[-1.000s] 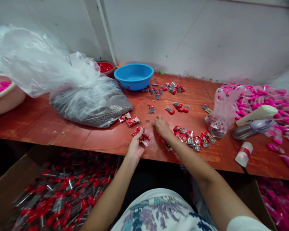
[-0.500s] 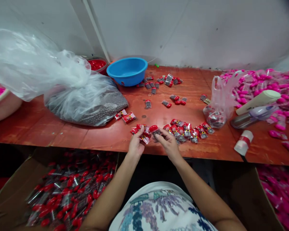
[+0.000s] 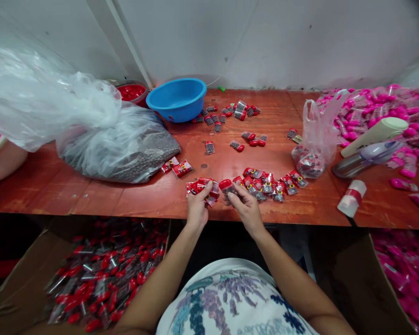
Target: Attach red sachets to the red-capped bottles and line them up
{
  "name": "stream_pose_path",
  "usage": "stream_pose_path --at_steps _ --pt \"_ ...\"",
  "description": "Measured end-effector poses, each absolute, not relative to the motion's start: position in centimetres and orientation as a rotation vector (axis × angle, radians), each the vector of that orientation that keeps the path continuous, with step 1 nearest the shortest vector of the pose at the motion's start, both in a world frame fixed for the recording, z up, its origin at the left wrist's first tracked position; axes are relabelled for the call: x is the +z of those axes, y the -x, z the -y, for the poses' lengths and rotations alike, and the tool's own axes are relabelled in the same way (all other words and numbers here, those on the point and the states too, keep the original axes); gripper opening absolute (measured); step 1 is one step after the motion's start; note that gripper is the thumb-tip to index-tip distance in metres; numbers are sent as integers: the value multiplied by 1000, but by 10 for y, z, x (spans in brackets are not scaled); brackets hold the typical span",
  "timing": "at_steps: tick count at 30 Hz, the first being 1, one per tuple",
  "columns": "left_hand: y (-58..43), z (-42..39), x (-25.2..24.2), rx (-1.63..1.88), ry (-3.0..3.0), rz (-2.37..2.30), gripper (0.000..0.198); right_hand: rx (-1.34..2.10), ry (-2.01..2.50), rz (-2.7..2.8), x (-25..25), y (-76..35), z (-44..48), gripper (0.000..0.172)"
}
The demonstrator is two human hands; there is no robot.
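Observation:
My left hand [image 3: 198,209] is closed on several small red printed packets [image 3: 199,186], above the table's front edge. Just to its right, my right hand [image 3: 247,207] pinches a small clear container with a red cap [image 3: 226,185] and dark contents. The cap points up and a little left, towards the packets. A cluster of red-topped packets with dark contents [image 3: 268,184] lies on the table behind and right of my right hand. Two red packets [image 3: 182,168] rest behind my left hand, beside the plastic bag.
A large clear bag of dark beads [image 3: 125,149] and a blue basin [image 3: 176,100] stand at the left. Loose red-capped containers [image 3: 209,147] dot the table. Pink-capped containers [image 3: 370,111], bottles [image 3: 366,160] and a small bag [image 3: 314,153] sit right. Boxes [image 3: 24,274] are below.
The view has shifted slightly. My hands stay close together, holding the same packets and red-capped container; the packets in my left hand are fanned a little wider.

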State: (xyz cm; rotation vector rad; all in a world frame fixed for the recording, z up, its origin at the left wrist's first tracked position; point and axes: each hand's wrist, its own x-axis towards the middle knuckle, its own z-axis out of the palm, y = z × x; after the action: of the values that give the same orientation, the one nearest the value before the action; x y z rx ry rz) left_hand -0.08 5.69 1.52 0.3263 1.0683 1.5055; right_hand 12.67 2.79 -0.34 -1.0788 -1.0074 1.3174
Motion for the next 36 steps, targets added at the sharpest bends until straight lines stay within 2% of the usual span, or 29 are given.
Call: stream_pose_path --at_steps 10,14,17,21,27,32,36 --pt "0 -56 19 1469 -373 -1060 27 1477 1057 993 4 -133 -25 43" --pt "2 -55 20 1458 -443 -1063 24 1498 1058 1004 5 -138 -25 32" --pt "2 -53 23 1429 -538 -1018 23 1463 1071 1037 6 -142 -24 32" --pt "2 -50 30 1392 -601 -1008 38 1389 1089 1094 9 -145 -23 33" --pt "0 -46 33 1345 -658 -1027 40 1250 1108 1159 4 -145 -20 29" --pt "4 -48 32 1280 -765 -1034 56 1096 1107 1227 6 -145 -16 24" --pt "6 -51 34 1166 -835 -1005 63 1274 1083 1043 9 -144 -12 25"
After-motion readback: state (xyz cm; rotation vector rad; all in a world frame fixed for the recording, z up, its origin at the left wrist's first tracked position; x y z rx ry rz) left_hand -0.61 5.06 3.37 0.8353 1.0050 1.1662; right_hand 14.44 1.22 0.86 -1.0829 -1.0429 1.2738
